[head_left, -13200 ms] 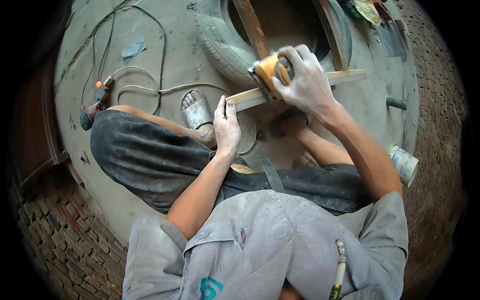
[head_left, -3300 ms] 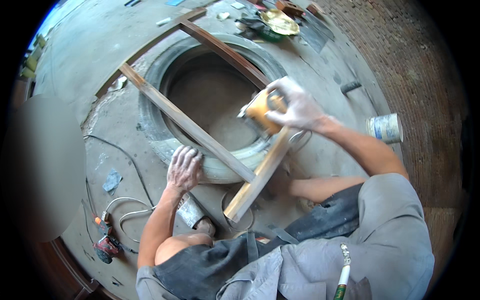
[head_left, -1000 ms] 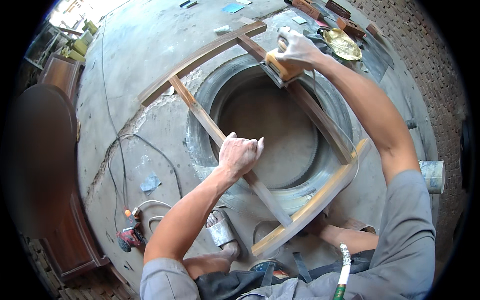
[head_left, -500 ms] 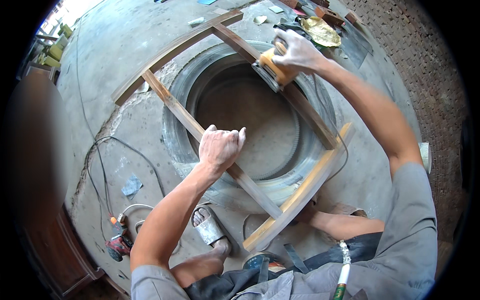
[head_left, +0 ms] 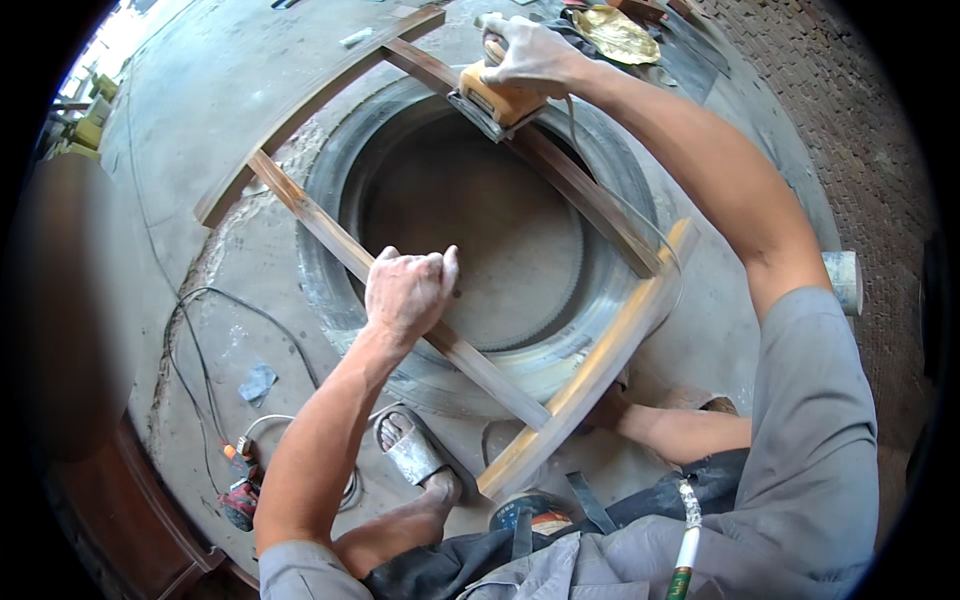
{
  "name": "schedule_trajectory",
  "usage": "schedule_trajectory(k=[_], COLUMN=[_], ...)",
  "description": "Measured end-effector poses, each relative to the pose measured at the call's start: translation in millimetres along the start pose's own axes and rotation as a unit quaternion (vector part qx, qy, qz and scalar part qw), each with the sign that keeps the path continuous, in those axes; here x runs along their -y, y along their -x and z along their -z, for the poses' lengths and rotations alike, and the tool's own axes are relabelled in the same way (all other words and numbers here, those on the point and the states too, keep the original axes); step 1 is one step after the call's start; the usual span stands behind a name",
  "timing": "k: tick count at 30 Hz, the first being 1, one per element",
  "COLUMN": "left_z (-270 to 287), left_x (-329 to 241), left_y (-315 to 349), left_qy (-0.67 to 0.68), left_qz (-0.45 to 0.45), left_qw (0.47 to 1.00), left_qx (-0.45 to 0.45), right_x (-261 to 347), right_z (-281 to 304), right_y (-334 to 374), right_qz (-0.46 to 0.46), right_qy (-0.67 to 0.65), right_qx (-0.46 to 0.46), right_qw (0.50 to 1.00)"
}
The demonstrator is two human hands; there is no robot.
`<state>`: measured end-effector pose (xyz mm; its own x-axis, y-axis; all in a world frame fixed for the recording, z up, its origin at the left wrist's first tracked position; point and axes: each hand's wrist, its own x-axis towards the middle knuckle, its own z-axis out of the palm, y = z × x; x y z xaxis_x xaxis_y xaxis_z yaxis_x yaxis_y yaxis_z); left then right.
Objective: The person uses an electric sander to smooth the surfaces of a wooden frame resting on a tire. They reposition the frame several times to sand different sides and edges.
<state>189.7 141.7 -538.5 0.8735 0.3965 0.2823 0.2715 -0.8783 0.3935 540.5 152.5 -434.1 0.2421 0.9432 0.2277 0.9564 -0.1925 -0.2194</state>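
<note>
A wooden frame [head_left: 590,350] of two long rails and two crossbars lies across a large tyre [head_left: 325,270]. My dusty left hand [head_left: 408,288] is wrapped round the left crossbar [head_left: 318,222] about midway along it. Farther off, my right hand [head_left: 530,52] grips a yellow power sander [head_left: 497,100], whose flat base rests on the right crossbar [head_left: 585,195] towards its far end. The near rail looks paler than the darker far rail [head_left: 310,112]. My fingers hide part of the sander's handle.
A red and black power tool [head_left: 240,500] lies at the lower left beside looping cables [head_left: 290,335]. A gold-coloured crumpled sheet [head_left: 615,35] lies among scraps at the far right. Brick paving [head_left: 850,130] borders the concrete floor. A cylinder [head_left: 843,282] stands near my right elbow.
My right hand and the sander have moved up the right crossbar, towards the far rail. The whole view has shifted slightly. My left hand keeps its hold on the left crossbar.
</note>
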Motion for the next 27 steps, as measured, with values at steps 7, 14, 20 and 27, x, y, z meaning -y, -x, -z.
schedule_trajectory(k=[7, 14, 20, 27], left_z=[-3, -6, -7, 3], left_x=[1, -1, 1, 4], left_y=[1, 0, 3, 5], left_qy=[-0.018, -0.006, 0.001, 0.003], left_qz=[0.003, -0.006, -0.011, 0.005], left_qw=[1.000, 1.000, 1.000, 1.000], left_qx=[-0.005, -0.027, -0.023, -0.008], right_x=[4, 8, 8, 72], right_z=[41, 49, 9, 22], right_y=[116, 135, 25, -43], right_qz=[-0.047, -0.045, 0.002, -0.072], right_qy=[-0.007, -0.014, 0.030, 0.009], right_qx=[0.041, 0.038, 0.024, 0.125], right_qw=[0.998, 0.998, 0.999, 0.990])
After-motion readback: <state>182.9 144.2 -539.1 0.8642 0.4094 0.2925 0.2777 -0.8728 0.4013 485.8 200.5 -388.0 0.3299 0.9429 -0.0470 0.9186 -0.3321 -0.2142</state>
